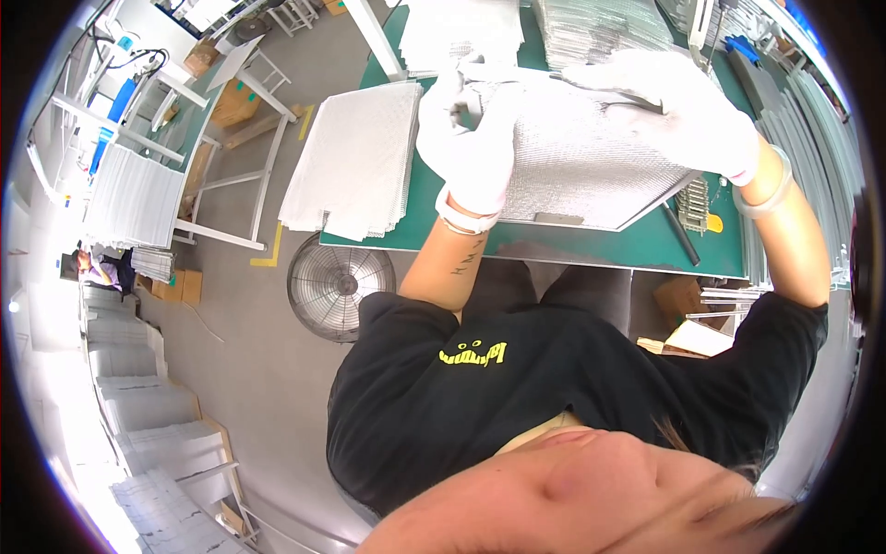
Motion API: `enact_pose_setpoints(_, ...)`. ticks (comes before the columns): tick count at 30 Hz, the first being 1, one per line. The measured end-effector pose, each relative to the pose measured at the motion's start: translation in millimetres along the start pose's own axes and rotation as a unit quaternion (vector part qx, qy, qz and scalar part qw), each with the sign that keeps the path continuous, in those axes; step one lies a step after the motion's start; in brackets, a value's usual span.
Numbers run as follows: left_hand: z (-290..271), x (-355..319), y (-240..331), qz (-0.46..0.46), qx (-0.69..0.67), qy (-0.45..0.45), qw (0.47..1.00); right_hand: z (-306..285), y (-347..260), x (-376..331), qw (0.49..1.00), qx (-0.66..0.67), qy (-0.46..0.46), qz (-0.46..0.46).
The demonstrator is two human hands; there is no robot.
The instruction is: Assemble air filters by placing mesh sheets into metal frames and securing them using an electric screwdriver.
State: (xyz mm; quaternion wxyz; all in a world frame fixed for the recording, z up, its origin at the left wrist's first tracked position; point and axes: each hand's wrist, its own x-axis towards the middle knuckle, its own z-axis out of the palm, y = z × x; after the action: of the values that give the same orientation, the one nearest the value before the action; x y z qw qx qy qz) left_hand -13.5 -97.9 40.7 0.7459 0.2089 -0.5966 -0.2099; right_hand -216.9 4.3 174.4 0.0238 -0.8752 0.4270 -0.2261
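Overhead, the green-topped workbench (591, 242) fills the upper middle of the view, its front edge nearest the person. Lying on it is a framed silver mesh panel (591, 166), tilted slightly, one corner near the bench's front edge. Left of the panel sits a stack of white mesh sheets (355, 157), partly overhanging the bench edge. A round wire fan (330, 286) stands on the floor below that stack. Left hand (466, 138), white-gloved, grips the panel's left edge, fingers curled closed around it. Right hand (678, 106), also gloved, rests on the panel's upper right, fingers bent over the far edge. A black pen-like tool (681, 235) lies just right of the panel.
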Motion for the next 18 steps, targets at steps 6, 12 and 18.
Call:
enact_pose_setpoints(6, -9, 2, -7, 0.028, 0.025, 0.002, 0.999, -2, -2, 4, 0.999, -0.05, -0.015, -0.01)
enact_pose_setpoints(12, -15, 7, -3, -0.015, -0.004, -0.028, 0.999, -6, -7, 2, 0.998, -0.048, -0.039, 0.027)
enact_pose_setpoints(18, -22, 17, -6, -0.011, -0.101, -0.092, 0.991, 1, 0, -3, 0.996, -0.081, -0.008, -0.028)
